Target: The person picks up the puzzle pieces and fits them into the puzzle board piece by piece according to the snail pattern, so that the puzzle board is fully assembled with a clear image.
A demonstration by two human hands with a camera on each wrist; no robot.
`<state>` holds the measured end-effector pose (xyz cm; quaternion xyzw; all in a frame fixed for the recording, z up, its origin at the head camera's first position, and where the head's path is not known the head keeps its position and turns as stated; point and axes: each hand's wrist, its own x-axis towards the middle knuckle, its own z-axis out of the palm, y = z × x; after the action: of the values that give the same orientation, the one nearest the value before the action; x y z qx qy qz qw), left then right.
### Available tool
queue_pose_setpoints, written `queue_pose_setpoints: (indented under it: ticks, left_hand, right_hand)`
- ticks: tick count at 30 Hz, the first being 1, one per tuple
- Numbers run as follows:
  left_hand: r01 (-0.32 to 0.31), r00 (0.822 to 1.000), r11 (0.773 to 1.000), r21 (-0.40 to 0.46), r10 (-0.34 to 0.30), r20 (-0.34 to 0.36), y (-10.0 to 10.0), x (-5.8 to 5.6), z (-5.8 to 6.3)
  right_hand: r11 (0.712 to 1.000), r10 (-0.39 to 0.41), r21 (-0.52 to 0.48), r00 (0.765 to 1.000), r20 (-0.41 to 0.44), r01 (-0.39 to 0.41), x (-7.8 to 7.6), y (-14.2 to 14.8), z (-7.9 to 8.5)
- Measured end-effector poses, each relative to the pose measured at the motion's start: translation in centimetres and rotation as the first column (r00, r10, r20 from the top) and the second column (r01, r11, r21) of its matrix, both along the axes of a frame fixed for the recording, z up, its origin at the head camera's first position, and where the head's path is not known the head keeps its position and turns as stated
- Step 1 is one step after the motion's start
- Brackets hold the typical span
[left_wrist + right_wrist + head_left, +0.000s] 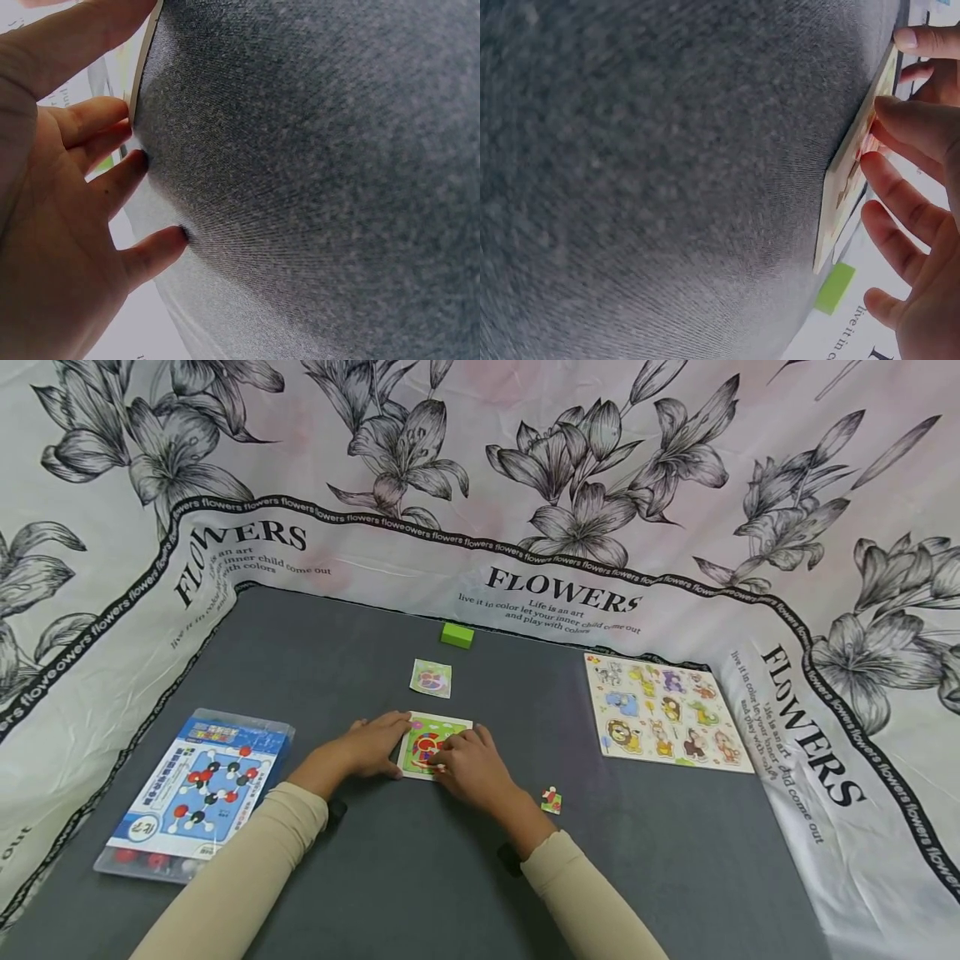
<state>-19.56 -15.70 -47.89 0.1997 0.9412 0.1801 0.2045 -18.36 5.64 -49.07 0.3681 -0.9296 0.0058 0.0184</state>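
Note:
A small square jigsaw puzzle board (417, 737), green with a red figure and a pale rim, lies flat on the grey table. At its left edge rests my left hand (372, 745), thumb by the near corner and fingers by the far one. My right hand (474, 768) leans over the board's right half, fingertips touching the red picture and hiding part of it. The right wrist view shows the thumb and fingers (889, 180) loosely bent at the board's face. Off to the right lie loose puzzle pieces (551, 800), red and green.
Behind the board lie a small picture card (431, 678) and a green block (457, 635). A boxed molecule model set (202, 793) is at the left. An animal peg board (667, 714) lies at the back right. Flower-printed cloth (555, 589) borders the table.

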Motion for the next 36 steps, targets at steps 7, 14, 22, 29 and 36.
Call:
queue_pose_setpoints:
  ticks: [7,14,22,29,36]
  left_hand:
    - [0.001,1.0,1.0,0.014,-0.001,0.002,0.5,0.0,-0.6]
    - [0.002,1.0,1.0,0.016,-0.002,-0.001,0.6,0.0,-0.6]
    - [-0.016,1.0,1.0,-0.005,0.016,0.012,-0.3,0.1,-0.3]
    - [-0.006,1.0,1.0,0.025,0.005,0.007,-0.4,0.2,0.0]
    - [0.011,1.0,0.999,0.046,-0.011,0.0,-0.1,0.1,-0.1]
  right_hand:
    - [0.999,-0.004,-0.047,0.999,0.041,0.006,0.2,1.7,0.1]
    - [0.992,-0.056,-0.112,0.996,0.067,0.064,0.3,5.5,0.5]
    - [0.989,-0.076,-0.125,0.994,0.073,0.085,0.4,9.7,0.6]
    - [0.988,-0.113,-0.097,0.987,0.113,0.124,0.9,13.6,0.4]
    - [0.98,-0.128,-0.134,0.98,0.152,0.148,1.5,16.8,0.4]
